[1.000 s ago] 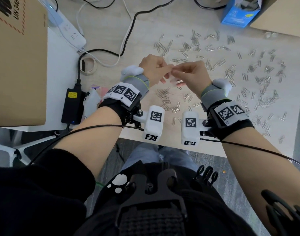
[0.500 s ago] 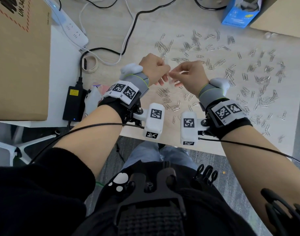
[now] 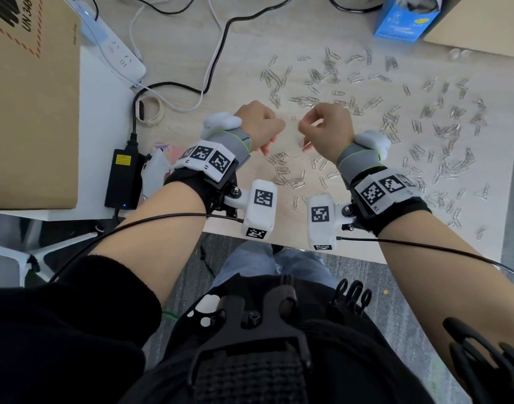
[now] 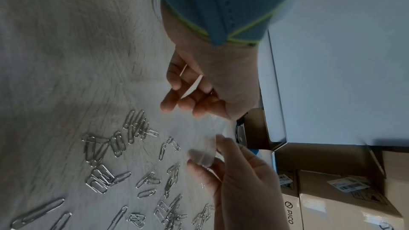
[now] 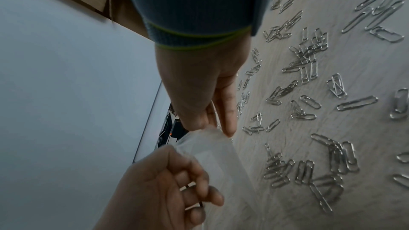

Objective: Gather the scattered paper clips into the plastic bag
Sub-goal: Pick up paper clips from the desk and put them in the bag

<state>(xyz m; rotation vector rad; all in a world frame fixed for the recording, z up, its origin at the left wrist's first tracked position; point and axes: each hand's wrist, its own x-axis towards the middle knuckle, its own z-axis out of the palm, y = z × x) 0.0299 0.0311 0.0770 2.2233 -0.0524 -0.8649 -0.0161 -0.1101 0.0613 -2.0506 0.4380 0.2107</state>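
Observation:
A small clear plastic bag [image 5: 218, 155] hangs between my two hands a little above the light wooden table [image 3: 250, 53]. My left hand [image 3: 274, 128] pinches one edge of it, and my right hand [image 3: 304, 128] pinches the opposite edge. In the left wrist view the bag [image 4: 199, 128] stretches from the left hand [image 4: 188, 99] down to the right hand [image 4: 210, 155]. Silver paper clips [image 3: 392, 118] lie scattered over the table, mostly right of and beyond the hands, with several clips [image 3: 288, 173] just under the wrists. In the head view the bag is nearly invisible.
A cardboard box [image 3: 28, 97] fills the left side. A white power strip [image 3: 116, 51], cables, a tape roll [image 3: 151, 110] and a black power adapter [image 3: 123, 176] lie beside it. A blue box [image 3: 404, 18] stands at the back right. The table's front edge [image 3: 279, 243] is below my wrists.
My hands have drawn apart: their fingertips met a second ago and now a gap shows between them, with the bag stretched across it.

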